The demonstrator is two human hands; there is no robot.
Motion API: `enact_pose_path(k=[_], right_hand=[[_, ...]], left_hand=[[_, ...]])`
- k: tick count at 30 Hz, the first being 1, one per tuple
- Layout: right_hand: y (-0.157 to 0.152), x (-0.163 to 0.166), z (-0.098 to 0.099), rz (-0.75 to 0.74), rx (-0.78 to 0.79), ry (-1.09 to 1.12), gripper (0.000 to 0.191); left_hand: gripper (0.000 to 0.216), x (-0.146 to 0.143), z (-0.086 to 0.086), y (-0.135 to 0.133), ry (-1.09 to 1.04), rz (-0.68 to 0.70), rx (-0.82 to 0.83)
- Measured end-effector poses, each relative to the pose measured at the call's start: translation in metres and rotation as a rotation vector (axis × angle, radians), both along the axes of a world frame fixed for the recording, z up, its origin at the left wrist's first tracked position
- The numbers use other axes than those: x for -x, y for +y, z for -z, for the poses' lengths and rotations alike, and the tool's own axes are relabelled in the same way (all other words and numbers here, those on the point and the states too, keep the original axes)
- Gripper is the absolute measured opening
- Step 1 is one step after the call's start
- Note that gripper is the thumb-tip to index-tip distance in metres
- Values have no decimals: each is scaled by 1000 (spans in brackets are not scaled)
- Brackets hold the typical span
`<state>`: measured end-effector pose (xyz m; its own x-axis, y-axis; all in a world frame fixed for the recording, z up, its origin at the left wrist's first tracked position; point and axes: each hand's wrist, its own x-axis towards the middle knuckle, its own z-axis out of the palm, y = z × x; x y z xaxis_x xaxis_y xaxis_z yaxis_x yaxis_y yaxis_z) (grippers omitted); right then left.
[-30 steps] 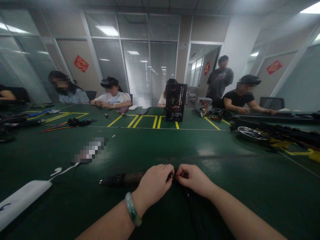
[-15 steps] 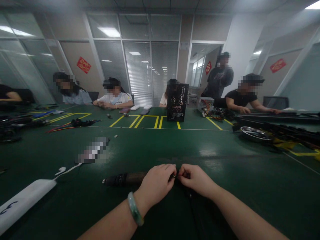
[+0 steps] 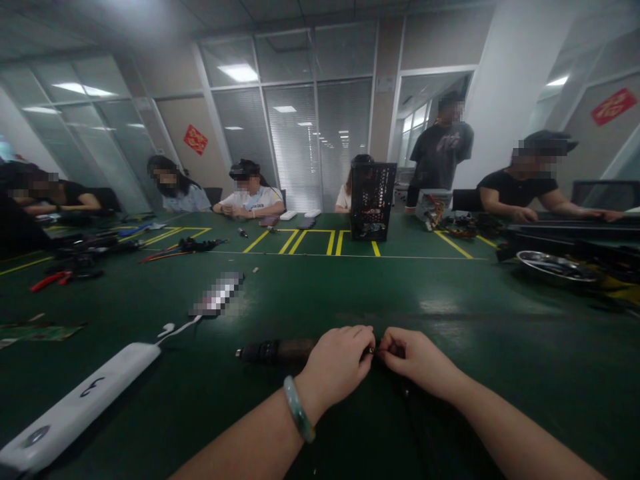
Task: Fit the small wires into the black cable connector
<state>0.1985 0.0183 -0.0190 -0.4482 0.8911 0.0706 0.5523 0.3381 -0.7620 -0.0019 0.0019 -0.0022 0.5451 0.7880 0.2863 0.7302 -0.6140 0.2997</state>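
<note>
Left hand (image 3: 335, 367) and right hand (image 3: 413, 360) are together, fingertips clamped on a small metal fitting (image 3: 371, 349) front-centre of the worktop; the fingers hide most of it, type unclear. Dark cable (image 3: 419, 427) drops from the hands, and a dark cylindrical sleeve (image 3: 277, 351) sits just left, partly behind the left hand. Green worktop (image 3: 320, 293) also carries a pixelated, unreadable object (image 3: 217, 293), white bar (image 3: 80, 400), black perforated PC case (image 3: 373, 200), steel tray (image 3: 553, 267); seated co-workers (image 3: 249, 199) line it, glass partitions (image 3: 293, 147) behind.

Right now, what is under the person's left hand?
The left hand lies over a dark cylindrical object with a brownish sleeve; a small metal tip shows beyond the fingers. The stretch beneath the palm is covered.
</note>
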Motion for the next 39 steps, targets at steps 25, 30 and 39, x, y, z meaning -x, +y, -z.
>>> enact_pose_path(k=[25, 30, 39], right_hand=[[-1, -1, -6, -12, 16, -37, 8], [-1, -1, -8, -8, 16, -44, 8], [1, 0, -4, -1, 0, -49, 7]], left_hand=[[8, -1, -1, -1, 5, -19, 1], [8, -1, -2, -1, 14, -17, 3], [12, 0, 0, 0, 18, -13, 5]])
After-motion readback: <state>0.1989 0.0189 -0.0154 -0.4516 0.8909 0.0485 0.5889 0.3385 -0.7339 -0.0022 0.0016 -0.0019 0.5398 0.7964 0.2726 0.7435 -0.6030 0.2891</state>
